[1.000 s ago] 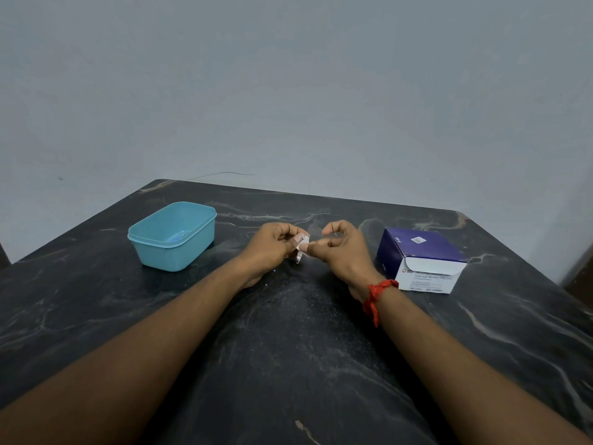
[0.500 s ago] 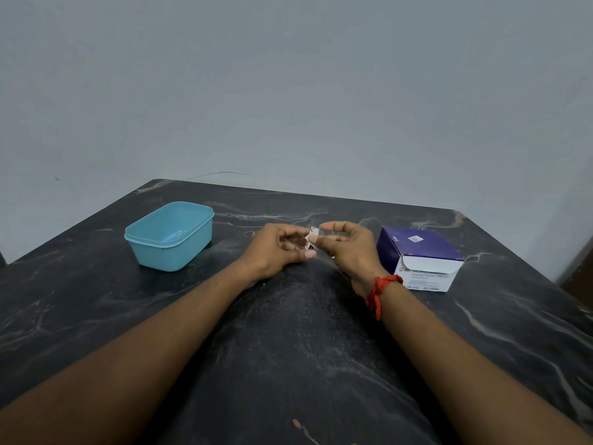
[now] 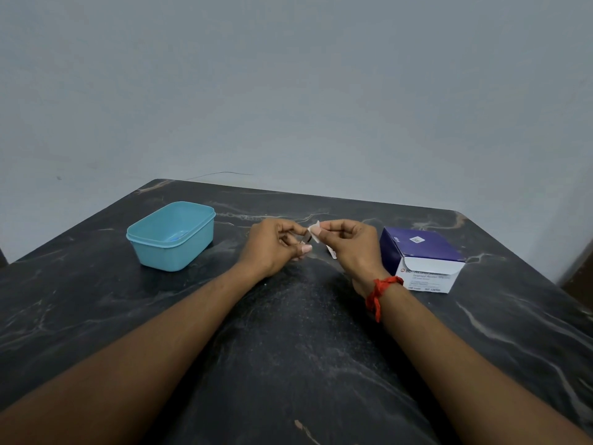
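Observation:
Both my hands meet over the middle of the dark marble table (image 3: 288, 348). My left hand (image 3: 272, 245) and my right hand (image 3: 349, 248) each pinch a small white sachet (image 3: 314, 231) between thumb and forefinger, one on each side of it. The sachet looks partly torn, with a white strip showing below my right hand. A red thread is tied round my right wrist. How much of the sachet is open is hidden by my fingers.
A light blue plastic tub (image 3: 171, 236) without a lid stands to the left, with something small and blue inside. A purple and white carton of alcohol swabs (image 3: 422, 261), flap open, sits to the right. A grey wall is behind.
My hands have drawn slightly apart and risen a little, and the sachet between them has turned and spread wider. Tub and carton have not moved.

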